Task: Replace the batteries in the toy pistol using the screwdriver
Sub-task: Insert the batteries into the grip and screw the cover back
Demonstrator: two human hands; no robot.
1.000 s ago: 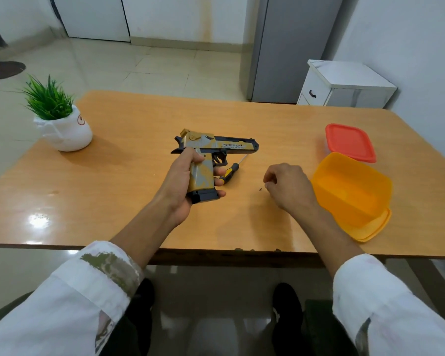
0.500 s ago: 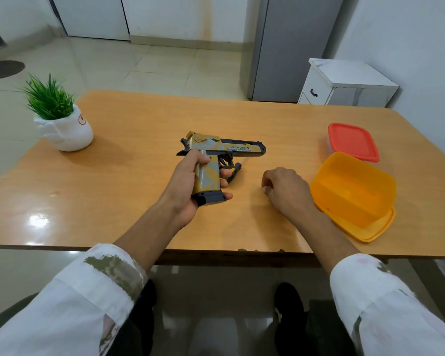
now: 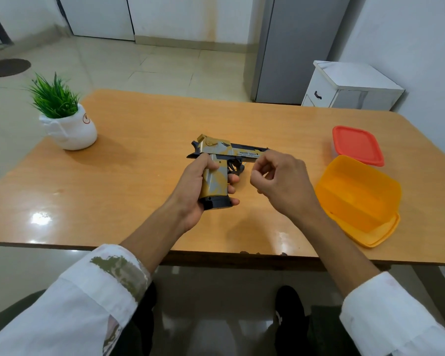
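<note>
Now left hand (image 3: 190,187) grips pistol (image 3: 214,179) butt; right hand (image 3: 283,181) at 3 o'clock, curled, pinch unclear; probably unscrewing step, next needs screwdriver.

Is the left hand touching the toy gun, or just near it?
Touching. The head view shows the left hand with its fingers wrapped round the handle of the toy pistol, holding it up off the table.
</note>
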